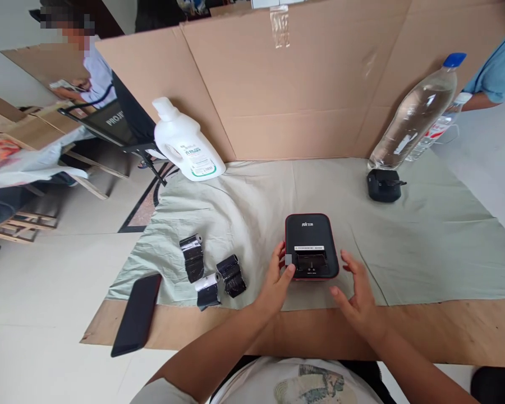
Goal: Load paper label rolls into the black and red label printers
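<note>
A flat black device with rounded corners and red edging (309,238), which looks like a small printer, lies on the pale green cloth before me. It has white lettering, a white label strip and a recessed slot near its front. My left hand (276,278) grips its left front corner, thumb on top and fingers along the side. By the thumb is a small grey square. My right hand (357,294) is just off the right side, fingers apart and holding nothing. Left of the device lie several short rolls wound with shiny black film (231,275), partly unrolled.
A dark phone (137,314) lies at the table's left front edge. Behind stand a white jug (189,143), a cardboard panel (294,101), a large water bottle (418,115), a smaller bottle (440,129) and a small black object (384,185). Other people are at far left and right.
</note>
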{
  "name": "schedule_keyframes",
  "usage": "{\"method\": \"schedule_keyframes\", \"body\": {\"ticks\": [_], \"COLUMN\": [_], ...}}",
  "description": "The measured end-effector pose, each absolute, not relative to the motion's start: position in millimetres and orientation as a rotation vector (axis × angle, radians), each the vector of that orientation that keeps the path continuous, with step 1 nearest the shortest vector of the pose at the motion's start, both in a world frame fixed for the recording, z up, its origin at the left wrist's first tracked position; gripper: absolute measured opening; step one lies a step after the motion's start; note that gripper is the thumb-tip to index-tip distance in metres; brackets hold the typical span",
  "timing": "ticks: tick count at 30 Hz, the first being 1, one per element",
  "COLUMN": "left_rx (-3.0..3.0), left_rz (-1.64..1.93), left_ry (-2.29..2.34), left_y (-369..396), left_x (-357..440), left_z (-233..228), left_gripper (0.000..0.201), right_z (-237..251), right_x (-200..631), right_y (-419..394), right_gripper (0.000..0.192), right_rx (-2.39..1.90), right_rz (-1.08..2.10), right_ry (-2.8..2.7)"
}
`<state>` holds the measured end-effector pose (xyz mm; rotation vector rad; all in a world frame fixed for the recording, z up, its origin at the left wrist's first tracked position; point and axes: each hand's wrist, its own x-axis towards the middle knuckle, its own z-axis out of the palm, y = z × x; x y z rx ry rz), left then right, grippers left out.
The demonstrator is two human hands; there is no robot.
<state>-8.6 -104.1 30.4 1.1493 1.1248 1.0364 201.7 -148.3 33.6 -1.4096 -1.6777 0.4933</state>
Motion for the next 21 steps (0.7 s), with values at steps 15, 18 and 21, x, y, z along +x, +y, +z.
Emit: {"method": "schedule_keyframes", "body": {"ticks": [15, 18, 21], "left_rx": [1.145, 1.124, 1.091], "left_rz": [1.095, 1.095, 1.107], "left_ry": [0.724, 0.705, 0.674], "left_y": [-51, -52, -51], "left_x": [-11, -9, -8], "left_z": [14, 13, 13], "left_gripper": [0.072, 0.087, 0.098], "right_z": [9, 9, 7], "right_x": [183, 181, 180], "right_y": [-106, -106, -107], "right_gripper": [0.025, 0.026, 0.027], "right_rx": [-1.005, -1.01, -1.038], "right_rz": [-0.052, -0.055, -0.089], "right_ry": [-1.805, -1.796, -1.782]}}
